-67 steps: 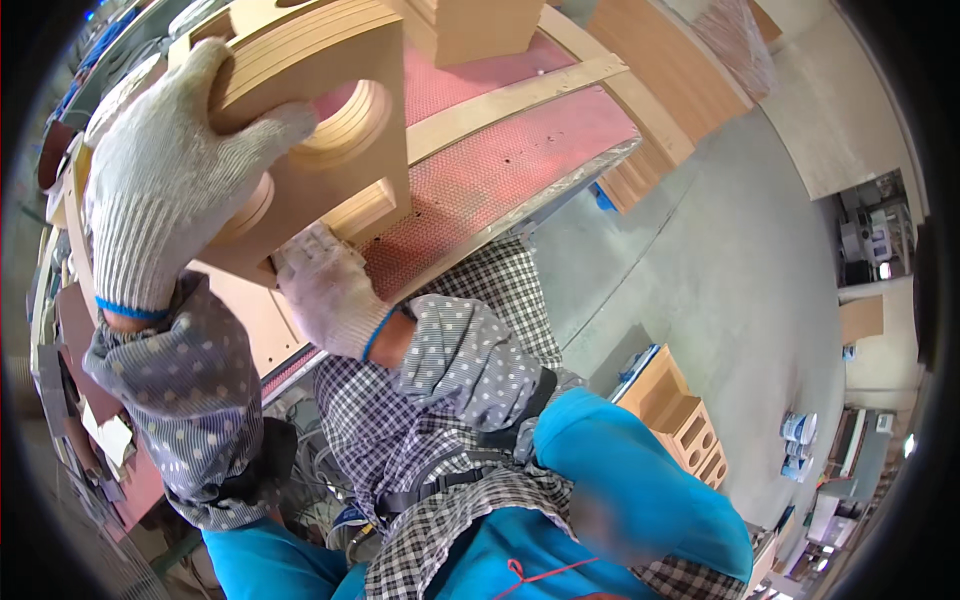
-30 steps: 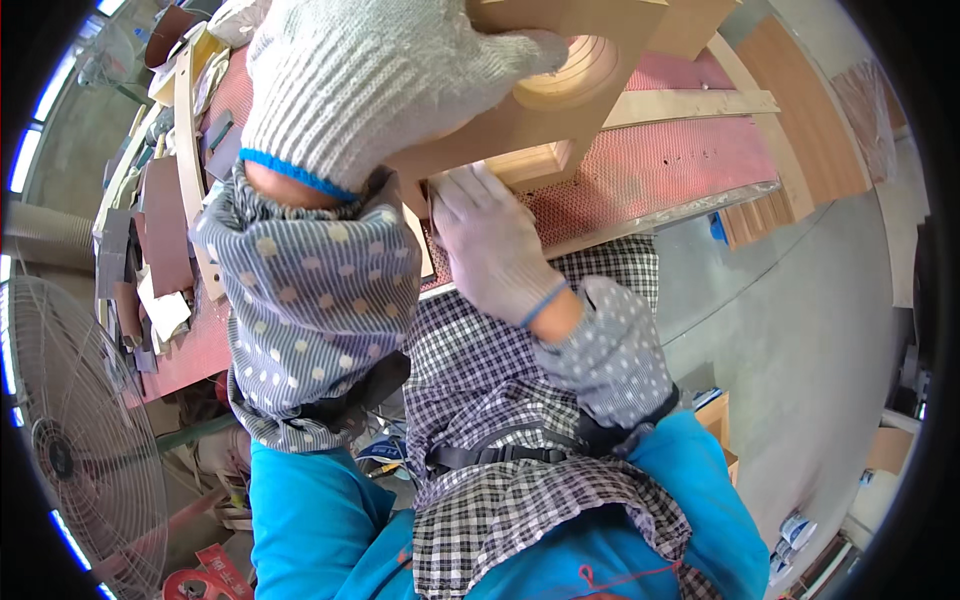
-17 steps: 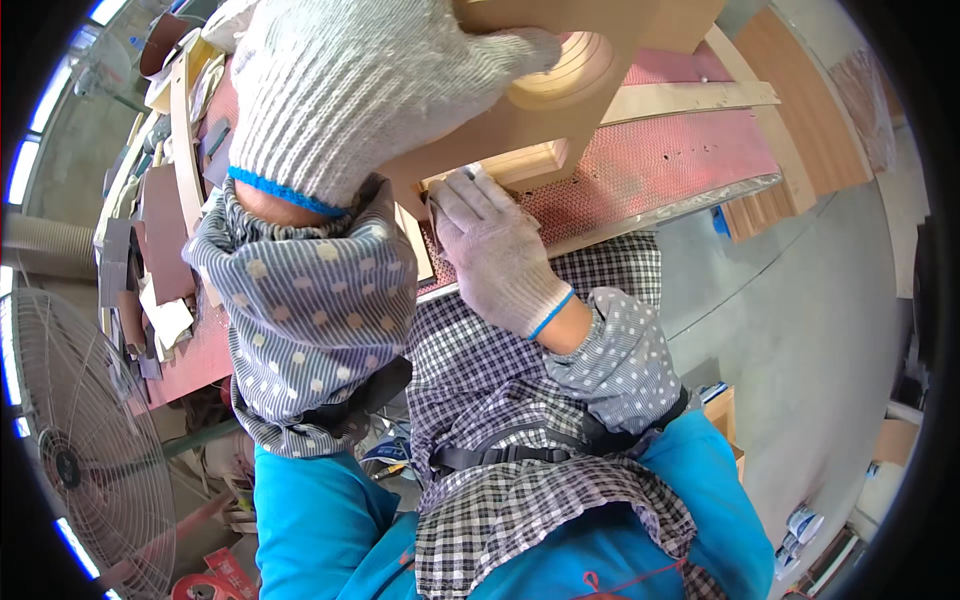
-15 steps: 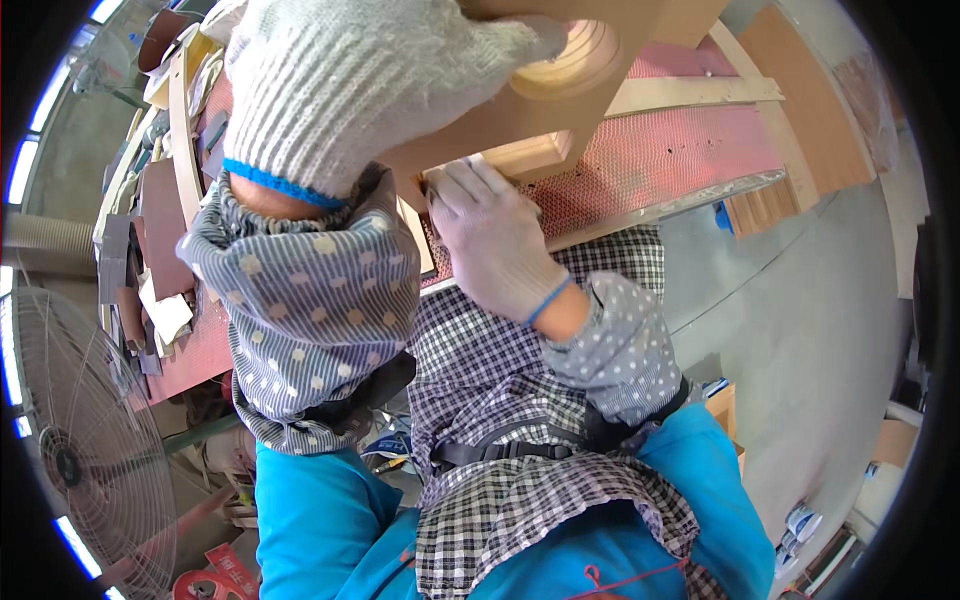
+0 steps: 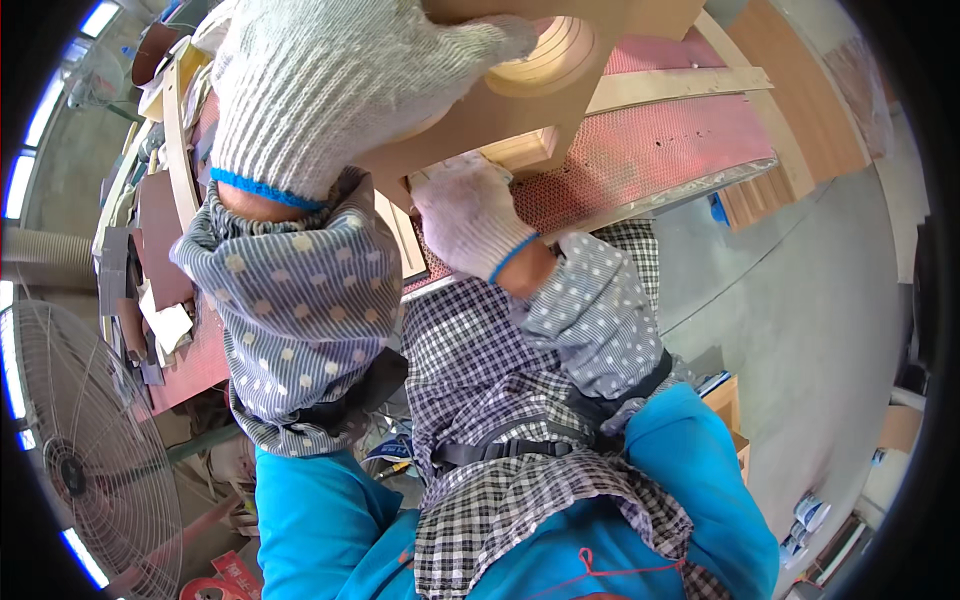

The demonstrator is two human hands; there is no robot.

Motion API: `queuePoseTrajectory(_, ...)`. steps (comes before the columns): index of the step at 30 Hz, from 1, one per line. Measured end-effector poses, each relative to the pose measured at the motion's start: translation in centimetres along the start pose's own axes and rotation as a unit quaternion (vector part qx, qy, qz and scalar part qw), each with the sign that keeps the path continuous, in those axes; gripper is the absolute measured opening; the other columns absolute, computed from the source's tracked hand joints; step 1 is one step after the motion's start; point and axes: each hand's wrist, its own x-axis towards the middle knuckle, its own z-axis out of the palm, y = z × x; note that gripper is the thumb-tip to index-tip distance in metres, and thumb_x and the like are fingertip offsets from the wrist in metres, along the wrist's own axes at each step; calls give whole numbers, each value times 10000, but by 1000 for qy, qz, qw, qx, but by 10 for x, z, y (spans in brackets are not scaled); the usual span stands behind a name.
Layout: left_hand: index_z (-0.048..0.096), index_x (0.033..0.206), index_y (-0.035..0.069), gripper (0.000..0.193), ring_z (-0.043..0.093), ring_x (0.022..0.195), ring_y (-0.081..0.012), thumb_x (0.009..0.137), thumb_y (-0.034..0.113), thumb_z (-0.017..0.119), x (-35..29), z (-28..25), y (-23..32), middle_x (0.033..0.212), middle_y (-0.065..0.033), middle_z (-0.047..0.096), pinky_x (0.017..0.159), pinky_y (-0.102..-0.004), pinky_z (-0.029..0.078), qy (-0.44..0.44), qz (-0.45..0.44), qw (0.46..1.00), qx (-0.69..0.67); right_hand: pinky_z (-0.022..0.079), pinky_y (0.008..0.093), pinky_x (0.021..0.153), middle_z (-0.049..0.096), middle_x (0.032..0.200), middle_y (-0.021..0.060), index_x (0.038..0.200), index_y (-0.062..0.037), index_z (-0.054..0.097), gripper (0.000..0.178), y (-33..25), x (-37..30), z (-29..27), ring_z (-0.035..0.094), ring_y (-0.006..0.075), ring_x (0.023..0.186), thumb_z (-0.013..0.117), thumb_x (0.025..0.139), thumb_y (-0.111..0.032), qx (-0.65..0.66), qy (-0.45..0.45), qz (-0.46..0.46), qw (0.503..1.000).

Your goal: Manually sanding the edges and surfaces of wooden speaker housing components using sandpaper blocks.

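Observation:
A brown wooden workpiece with a round opening and a rectangular opening stands tilted above the bench. My left hand, in a white knitted glove with a blue cuff, grips it from above. The left thumb stretches along its face beside the round opening; the other left fingers are mostly hidden. Just below the rectangular opening, my right hand, gloved too, is pressed to the workpiece's lower edge. Its fingers are bent and partly out of sight, and what they hold cannot be made out.
The bench top is covered in reddish mesh, with a pale wooden strip across it. Sandpaper sheets and scraps lie at the left. A large fan stands lower left. Wooden boards lean at the far right.
The workpiece and my left hand have shifted slightly left. My right hand has moved a little left and up along the lower edge, its fingers now more hidden.

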Motion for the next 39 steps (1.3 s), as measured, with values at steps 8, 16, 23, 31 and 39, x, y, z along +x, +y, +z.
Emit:
queuePoseTrajectory(8,749,1032,13,632,753,911,-340,805,597,839,3,3,-17,943,-166,760,891,-471,563,7,51,997,-55,383,473,1223,673,1288,172,1200,52,721,382,10,-38,32,573,320,1326,617,918,-184,-33,216,-91,972)
queuePoseTrajectory(16,741,1062,7,614,765,882,-341,809,555,854,2,-5,-19,936,-172,773,819,-452,601,-62,-9,994,-93,308,485,1294,627,1368,187,1278,58,699,457,0,-37,31,523,330,1399,621,924,-220,-44,183,-84,979)
queuePoseTrajectory(23,737,1027,55,601,747,946,-336,772,587,850,-4,-5,1,968,-153,767,947,-485,524,8,-10,999,40,383,461,1209,642,1331,166,1226,34,723,408,2,-17,17,545,307,1344,595,939,-227,25,58,-32,998)
queuePoseTrajectory(31,769,1111,60,613,786,756,-363,829,600,834,8,50,-57,827,-167,784,694,-474,624,73,135,979,-133,275,506,1321,644,1395,219,1298,80,694,467,9,-49,43,515,355,1440,571,955,-213,-6,211,-103,972)
queuePoseTrajectory(39,772,1089,65,623,785,729,-348,818,622,840,8,54,-57,831,-162,787,677,-466,628,39,113,980,-157,364,484,1271,641,1402,225,1354,96,649,483,7,-31,30,560,374,1407,612,994,-223,16,169,-76,983)
